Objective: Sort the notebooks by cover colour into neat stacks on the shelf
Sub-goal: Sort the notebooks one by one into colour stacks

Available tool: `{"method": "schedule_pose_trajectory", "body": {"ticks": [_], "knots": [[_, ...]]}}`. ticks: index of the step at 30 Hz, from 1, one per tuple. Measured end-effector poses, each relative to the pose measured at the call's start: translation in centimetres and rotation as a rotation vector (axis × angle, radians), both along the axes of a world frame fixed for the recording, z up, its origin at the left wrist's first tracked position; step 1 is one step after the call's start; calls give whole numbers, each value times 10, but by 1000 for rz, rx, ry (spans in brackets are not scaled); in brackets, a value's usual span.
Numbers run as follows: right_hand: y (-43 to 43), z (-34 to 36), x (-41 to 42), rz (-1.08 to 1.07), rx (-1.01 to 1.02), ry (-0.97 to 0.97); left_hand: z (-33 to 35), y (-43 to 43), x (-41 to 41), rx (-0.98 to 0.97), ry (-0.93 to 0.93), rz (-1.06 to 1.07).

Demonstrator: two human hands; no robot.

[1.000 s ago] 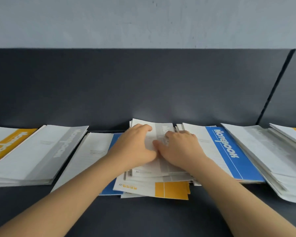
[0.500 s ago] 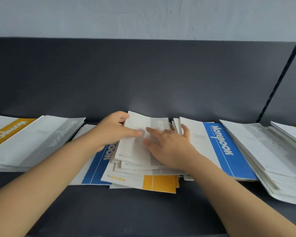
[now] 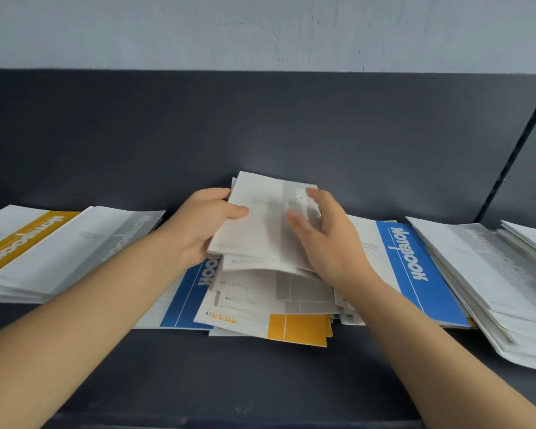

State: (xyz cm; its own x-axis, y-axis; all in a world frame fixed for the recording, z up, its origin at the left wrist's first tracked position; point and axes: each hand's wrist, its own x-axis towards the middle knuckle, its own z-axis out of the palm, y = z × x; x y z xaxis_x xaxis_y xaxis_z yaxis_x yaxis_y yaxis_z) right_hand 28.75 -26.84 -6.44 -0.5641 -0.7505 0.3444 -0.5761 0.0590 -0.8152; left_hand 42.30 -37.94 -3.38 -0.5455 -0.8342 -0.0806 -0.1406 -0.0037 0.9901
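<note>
- My left hand (image 3: 198, 226) pinches the left edge of a thin grey-banded white paper notebook (image 3: 260, 224).
- My right hand (image 3: 330, 243) grips its right side, thumb on the cover.
- It tilts just above the mixed pile of notebooks (image 3: 270, 305) on the dark grey shelf (image 3: 260, 382).

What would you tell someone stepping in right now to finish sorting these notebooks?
The left grip and right grip together hold a few grey notebooks, raised off the mixed pile.
Done: yellow stack and grey stack on the left; another grey stack on the right.
To do: the mixed pile, with blue notebooks beside and under it, needs sorting; stacks need squaring on the shelf.
</note>
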Motion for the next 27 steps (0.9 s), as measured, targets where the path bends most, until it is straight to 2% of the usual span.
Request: {"method": "schedule_pose_trajectory", "body": {"ticks": [2, 4, 6, 10, 14, 23, 27], "knots": [[1, 4, -2, -6, -77, -265, 6, -6, 9, 20, -8, 32], [2, 10, -5, 93, -136, -655, 10, -13, 17, 2, -49, 29], [2, 14, -4, 221, -196, -902, 12, -18, 24, -8, -107, 24], [-6, 15, 11, 250, -161, -860, 15, -25, 40, 54, -160, -4], [-22, 12, 34, 200, -78, -867, 17, -38, 64, 143, -93, 15], [-92, 10, 116, 114, -22, -877, 12, -95, 146, -39, -169, -1], [-134, 9, 153, 194, 65, -812, 6, -133, 185, -62, -182, 38]]}}
